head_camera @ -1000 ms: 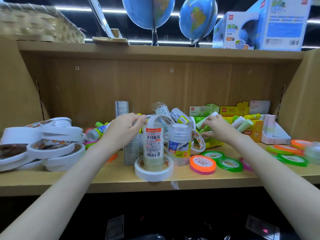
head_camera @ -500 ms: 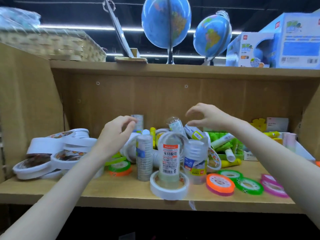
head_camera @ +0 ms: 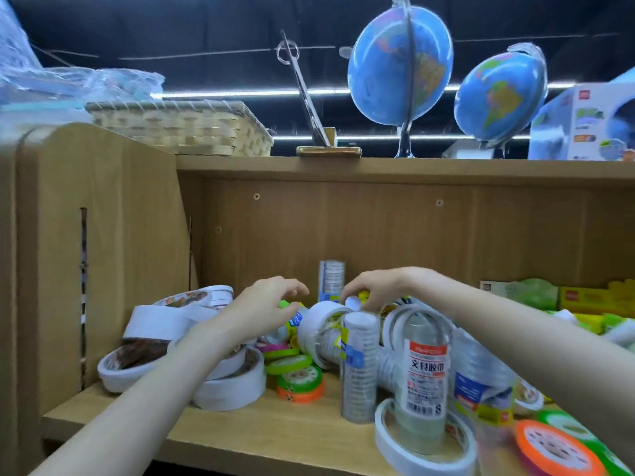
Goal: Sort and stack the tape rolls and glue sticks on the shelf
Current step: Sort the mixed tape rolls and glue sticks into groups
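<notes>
A jumble of tape rolls and glue sticks lies on the wooden shelf point(head_camera: 275, 424). Wide white tape rolls point(head_camera: 233, 386) pile up at the left. One white roll point(head_camera: 318, 329) stands on edge in the middle. My left hand point(head_camera: 261, 312) hovers just left of it with loosely curled fingers, holding nothing. My right hand point(head_camera: 376, 290) reaches down behind that roll, and its fingertips pinch a small white cylinder point(head_camera: 352, 301), mostly hidden. In front stand clear tape stacks point(head_camera: 359, 369), one with a red label point(head_camera: 426, 383) inside a flat white roll point(head_camera: 421, 450).
Small green and orange rolls point(head_camera: 299, 383) lie between the piles, and an orange roll point(head_camera: 556, 448) sits at the front right. A tall clear stack point(head_camera: 331, 280) stands at the back. Green and yellow boxes point(head_camera: 584, 297) line the back right. Globes point(head_camera: 400, 63) and a basket point(head_camera: 185, 128) sit on top.
My right hand came down and leftward from above the pile onto the small white cylinder. My left hand stayed beside the upright white roll. The view swung left and upward.
</notes>
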### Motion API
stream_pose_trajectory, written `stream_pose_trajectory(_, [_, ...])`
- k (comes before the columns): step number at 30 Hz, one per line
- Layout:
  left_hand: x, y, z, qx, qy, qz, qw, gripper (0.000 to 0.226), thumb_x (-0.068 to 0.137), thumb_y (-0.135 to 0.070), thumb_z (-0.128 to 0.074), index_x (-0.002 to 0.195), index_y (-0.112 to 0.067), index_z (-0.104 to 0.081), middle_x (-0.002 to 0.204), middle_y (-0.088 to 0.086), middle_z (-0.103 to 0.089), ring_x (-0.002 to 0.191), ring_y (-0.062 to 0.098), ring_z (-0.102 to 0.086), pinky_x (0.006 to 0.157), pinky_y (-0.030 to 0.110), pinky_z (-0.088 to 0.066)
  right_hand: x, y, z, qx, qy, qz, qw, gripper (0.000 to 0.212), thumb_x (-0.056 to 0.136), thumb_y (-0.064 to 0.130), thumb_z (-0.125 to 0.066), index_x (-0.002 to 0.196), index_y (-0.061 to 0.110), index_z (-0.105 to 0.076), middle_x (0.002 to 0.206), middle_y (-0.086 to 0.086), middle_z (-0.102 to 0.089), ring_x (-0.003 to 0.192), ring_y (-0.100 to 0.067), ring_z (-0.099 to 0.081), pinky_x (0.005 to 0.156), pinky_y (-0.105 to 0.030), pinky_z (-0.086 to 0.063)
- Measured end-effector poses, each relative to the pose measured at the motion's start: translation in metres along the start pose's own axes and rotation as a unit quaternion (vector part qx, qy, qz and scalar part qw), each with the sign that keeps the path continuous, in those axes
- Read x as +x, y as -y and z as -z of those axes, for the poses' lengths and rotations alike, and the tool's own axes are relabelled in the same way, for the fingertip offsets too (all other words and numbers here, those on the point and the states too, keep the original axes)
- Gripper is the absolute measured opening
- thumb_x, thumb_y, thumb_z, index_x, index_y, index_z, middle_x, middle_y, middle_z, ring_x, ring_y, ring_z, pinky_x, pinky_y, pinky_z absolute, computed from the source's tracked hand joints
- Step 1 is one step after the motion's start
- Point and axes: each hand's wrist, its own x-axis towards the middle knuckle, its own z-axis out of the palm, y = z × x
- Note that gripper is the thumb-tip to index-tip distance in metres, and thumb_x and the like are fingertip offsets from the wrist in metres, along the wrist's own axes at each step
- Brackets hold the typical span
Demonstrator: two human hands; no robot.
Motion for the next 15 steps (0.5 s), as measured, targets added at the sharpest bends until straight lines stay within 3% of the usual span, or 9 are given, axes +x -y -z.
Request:
stream_pose_trajectory(4, [0.012, 0.004, -0.002, 0.028, 0.018, 0.008, 0.999, 0.033, 0.092, -0.021, -0.048, 0.125, -0.026, -0.055, 0.116, 0.000, -0.057, 0.111, 0.018, -0.051, 0.095, 0.032, -0.040, 0.002, -0.009, -0.003, 0.011, -0.098, 0.005, 0.995, 0.030, 0.082, 0.012, -0.064, 0.110, 0.022, -0.065, 0.082, 0.005, -0.053, 0.066, 0.000, -0.050, 0.065, -0.021, -0.042])
stream_pose_trajectory(6, [0.026, 0.011, 0.001, 0.044, 0.022, 0.019, 0.999, 0.033, 0.092, -0.020, -0.048, 0.123, -0.026, -0.056, 0.117, 0.000, -0.057, 0.110, 0.018, -0.051, 0.094, 0.030, -0.041, -0.003, -0.016, 0.006, 0.055, -0.166, -0.003, 0.985, 0.020, 0.080, 0.008, -0.065, 0.096, 0.021, -0.068, 0.086, 0.002, -0.054, 0.066, -0.009, -0.057, 0.060, -0.020, -0.051])
stream_pose_trajectory(9, [0.056, 0.024, 0.000, 0.049, 0.057, 0.043, 0.996, 0.036, 0.091, -0.018, -0.047, 0.125, -0.026, -0.055, 0.124, 0.001, -0.057, 0.114, 0.019, -0.052, 0.097, 0.030, -0.041, -0.010, -0.019, 0.017, 0.097, -0.213, -0.020, 0.972, 0.015, 0.079, 0.006, -0.067, 0.089, 0.017, -0.068, 0.082, 0.009, -0.050, 0.063, -0.013, -0.061, 0.053, -0.017, -0.053])
stream_pose_trajectory(12, [0.085, 0.033, -0.004, 0.090, 0.143, 0.061, 0.984, 0.041, 0.093, -0.021, -0.048, 0.134, -0.027, -0.048, 0.137, 0.003, -0.050, 0.121, 0.023, -0.048, 0.102, 0.034, -0.040, -0.014, -0.014, 0.025, 0.068, -0.292, -0.018, 0.954, 0.018, 0.080, 0.005, -0.063, 0.088, 0.020, -0.066, 0.075, 0.013, -0.049, 0.064, -0.004, -0.050, 0.062, -0.023, -0.051])
stream_pose_trajectory(15, [0.101, 0.036, -0.016, 0.127, 0.233, 0.051, 0.963, 0.049, 0.094, -0.021, -0.048, 0.142, -0.027, -0.037, 0.144, 0.001, -0.042, 0.126, 0.024, -0.046, 0.103, 0.033, -0.039, -0.010, -0.011, 0.023, 0.038, -0.318, 0.000, 0.947, 0.019, 0.079, 0.004, -0.062, 0.090, 0.019, -0.067, 0.080, 0.015, -0.047, 0.069, 0.000, -0.044, 0.068, -0.020, -0.038])
